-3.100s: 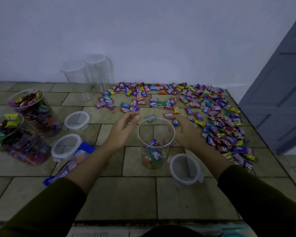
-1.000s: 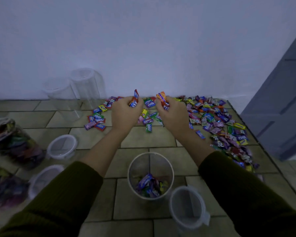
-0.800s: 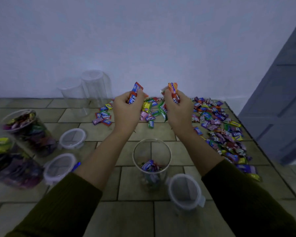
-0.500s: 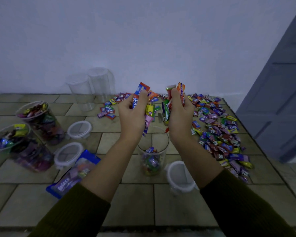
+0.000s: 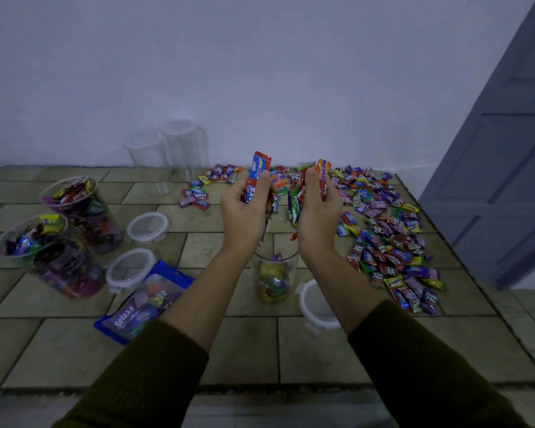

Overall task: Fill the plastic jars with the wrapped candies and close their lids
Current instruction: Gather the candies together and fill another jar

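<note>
Head cam: both handfuls are over the jar now

Head view, one second back both hands were out at the candy pile (image 5: 380,223) scooping. Now they've pulled back and lifted. The left hand (image 5: 244,211) and right hand (image 5: 317,211) sit side by side right above the mouth of the open jar (image 5: 274,282). Fingers (image 5: 261,180) on both sides are clenched round a bunch of wrapped candies (image 5: 258,174), and a few wrappers dangle underneath. The jar only has candy in its lower part, so I'd say this is a drop about to happen, with several more scoops needed. Its lid (image 5: 317,307) lies on the tiles (image 5: 244,344) just beside it, so closing isn't close yet.
</note>
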